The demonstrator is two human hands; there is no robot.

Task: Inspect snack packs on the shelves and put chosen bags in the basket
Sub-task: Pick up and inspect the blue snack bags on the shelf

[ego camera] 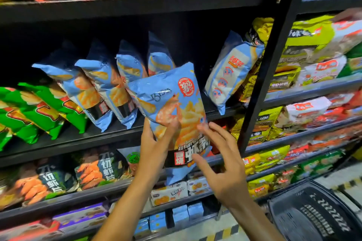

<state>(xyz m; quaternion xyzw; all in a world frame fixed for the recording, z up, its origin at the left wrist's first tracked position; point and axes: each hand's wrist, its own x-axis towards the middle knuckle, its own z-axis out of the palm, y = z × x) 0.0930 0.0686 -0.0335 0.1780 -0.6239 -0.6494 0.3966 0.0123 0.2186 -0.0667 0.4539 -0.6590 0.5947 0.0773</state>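
The blue bag (172,103) is a puffy, shiny plastic pack, shaped like a fat pillow with flat crimped ends. It has pictures of a shrimp and pale sticks on the front, a round red badge near the top and a black band with big letters low down. It is held up in the air in front of the middle shelf (109,135), tilted a bit, not resting on anything.

The left hand (154,143) grips the bag at its lower left side. The thumb lies on the front of the bag and the other fingers are curled behind it (you can only see their tips at the edge).

The right hand (221,162) is just right of the bag, low down. Its fingers are straight and spread wide apart. The tips of two or three touch the front of the bag near the black band. The thumb sticks out toward the band too. It does not hold anything.

Behind the bag, more blue bags (94,92) of the same kind lean in a row on the dark, flat shelf. Left of them are shiny green bags (35,111).

The basket (311,215) is far down to the right of the bag. It is black hard plastic with rows of slots in its side.
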